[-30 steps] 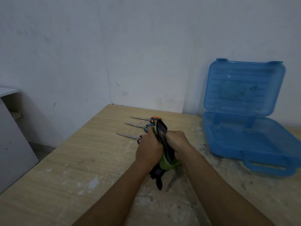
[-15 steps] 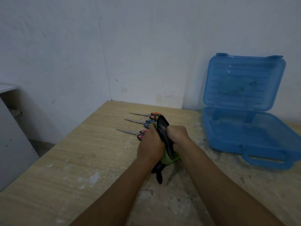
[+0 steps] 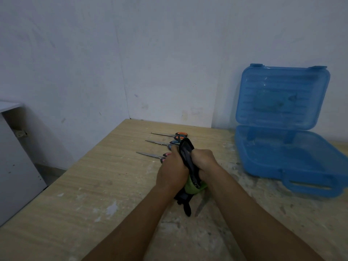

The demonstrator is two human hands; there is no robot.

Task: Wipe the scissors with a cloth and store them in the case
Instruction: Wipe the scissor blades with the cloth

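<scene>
Nearest, the wrapped scissors [image 3: 200, 205] show only a steel blade tip below the bundle, over the wooden table [image 3: 94, 185]. The left hand [image 3: 170, 173] and right hand [image 3: 204, 160] both curl tight round the one dark cloth [image 3: 185, 153]. The wipe likely goes best drawn along the blade toward the tip, fabric between fingers and edge. Beyond lie three more pairs: pink-handled scissors [image 3: 166, 155]; blue-handled scissors [image 3: 174, 142]; orange-handled scissors [image 3: 181, 134] — four in all. At the right, one blue case [image 3: 282, 155] stands open, with no scissors visible inside.

Black cloth [image 3: 186, 150] round scissors [image 3: 200, 204], blue case [image 3: 282, 95] open
</scene>
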